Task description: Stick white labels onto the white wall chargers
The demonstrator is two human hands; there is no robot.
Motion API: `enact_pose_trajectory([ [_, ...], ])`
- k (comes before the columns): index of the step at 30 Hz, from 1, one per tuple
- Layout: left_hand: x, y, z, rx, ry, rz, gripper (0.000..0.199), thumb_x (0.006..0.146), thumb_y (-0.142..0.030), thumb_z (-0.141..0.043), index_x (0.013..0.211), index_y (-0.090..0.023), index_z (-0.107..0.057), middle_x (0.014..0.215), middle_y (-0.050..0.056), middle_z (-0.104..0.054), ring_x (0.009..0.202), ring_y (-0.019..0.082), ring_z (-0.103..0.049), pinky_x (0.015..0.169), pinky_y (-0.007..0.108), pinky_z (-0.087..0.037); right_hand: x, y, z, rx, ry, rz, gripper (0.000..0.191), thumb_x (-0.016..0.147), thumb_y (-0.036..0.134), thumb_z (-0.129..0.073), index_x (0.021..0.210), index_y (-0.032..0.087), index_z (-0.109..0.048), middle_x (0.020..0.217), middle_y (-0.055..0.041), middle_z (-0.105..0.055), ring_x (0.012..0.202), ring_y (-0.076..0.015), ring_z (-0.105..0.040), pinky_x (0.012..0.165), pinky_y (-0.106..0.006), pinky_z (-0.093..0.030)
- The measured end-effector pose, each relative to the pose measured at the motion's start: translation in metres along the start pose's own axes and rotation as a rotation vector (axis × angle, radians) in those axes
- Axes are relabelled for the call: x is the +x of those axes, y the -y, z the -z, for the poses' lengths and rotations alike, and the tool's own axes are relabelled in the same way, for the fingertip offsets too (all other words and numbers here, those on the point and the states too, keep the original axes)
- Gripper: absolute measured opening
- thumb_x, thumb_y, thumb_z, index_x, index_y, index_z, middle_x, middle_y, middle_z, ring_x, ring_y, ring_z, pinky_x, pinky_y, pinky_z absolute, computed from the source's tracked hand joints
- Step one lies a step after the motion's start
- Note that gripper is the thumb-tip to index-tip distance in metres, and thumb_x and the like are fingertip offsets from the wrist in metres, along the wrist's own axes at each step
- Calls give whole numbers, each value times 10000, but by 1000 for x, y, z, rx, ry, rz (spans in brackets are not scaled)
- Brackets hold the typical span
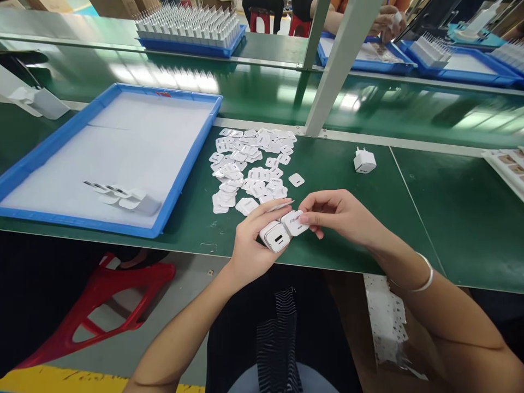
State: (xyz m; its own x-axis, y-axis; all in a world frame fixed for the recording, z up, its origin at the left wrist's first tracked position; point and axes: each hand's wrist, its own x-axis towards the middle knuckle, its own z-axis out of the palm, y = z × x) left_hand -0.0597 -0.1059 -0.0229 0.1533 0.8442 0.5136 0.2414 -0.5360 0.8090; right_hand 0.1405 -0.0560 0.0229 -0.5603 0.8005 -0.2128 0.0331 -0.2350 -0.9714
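Near the table's front edge, my left hand (254, 243) is closed around white USB charger plugs; the end face of one charger (275, 236) shows a dark port. A thin white piece (281, 206) also sticks out by its fingers. My right hand (338, 215) pinches the edge of a white printed cover plate (295, 222) at the end of the second charger. Whether the plate is fully seated cannot be seen. Beyond the hands lies a loose pile of similar white cover plates (256, 188). One single charger (364, 160) with its pins up stands to the right.
A blue tray (170, 199) at left has a few chargers (135, 201) at its front corner. A white metal post (341, 65) rises behind the pile. Across the green conveyor stand a tray of upright chargers (188, 27) and a co-worker's hands (387, 23). A red stool (135, 297) is lower left.
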Motion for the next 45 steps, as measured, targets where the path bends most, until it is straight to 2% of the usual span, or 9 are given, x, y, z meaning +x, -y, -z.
enact_pose_trajectory([
  [10,-1,-3,-1,62,-2,-7,443,803,-96,-761,1226,-209,-697,1292,108,-688,1155,223,-688,1016,375,-590,-3,1,-3,-134,-51,32,339,735,415,-887,748,139,-692,667,2,-592,539,-70,-501,452,-159,-462],
  [17,-2,-1,-2,51,-22,-23,481,798,-85,-768,1253,-216,-684,1307,107,-678,1172,224,-679,1016,374,-590,-9,-4,-11,-133,-175,148,292,726,371,-908,760,156,-713,721,-14,-670,567,-91,-586,524,-187,-533],
  [26,0,-5,1,56,-14,12,461,789,-111,-788,1228,-223,-702,1294,90,-690,1164,226,-682,1014,376,-588,-5,2,-10,62,-137,64,339,671,380,-937,707,145,-696,639,2,-629,509,-87,-564,492,-206,-526],
  [40,0,-9,1,115,5,26,457,788,-135,-803,1223,-243,-712,1272,73,-706,1132,228,-698,983,370,-611,-8,5,-15,12,-133,132,280,742,260,-886,696,147,-633,626,25,-590,518,-62,-505,475,-175,-425],
  [45,0,-11,0,118,-5,10,471,782,-106,-801,1224,-239,-710,1285,70,-700,1134,227,-700,979,368,-617,-10,-1,-17,-22,-156,135,280,758,289,-874,715,156,-630,652,14,-604,552,-76,-523,520,-189,-468],
])
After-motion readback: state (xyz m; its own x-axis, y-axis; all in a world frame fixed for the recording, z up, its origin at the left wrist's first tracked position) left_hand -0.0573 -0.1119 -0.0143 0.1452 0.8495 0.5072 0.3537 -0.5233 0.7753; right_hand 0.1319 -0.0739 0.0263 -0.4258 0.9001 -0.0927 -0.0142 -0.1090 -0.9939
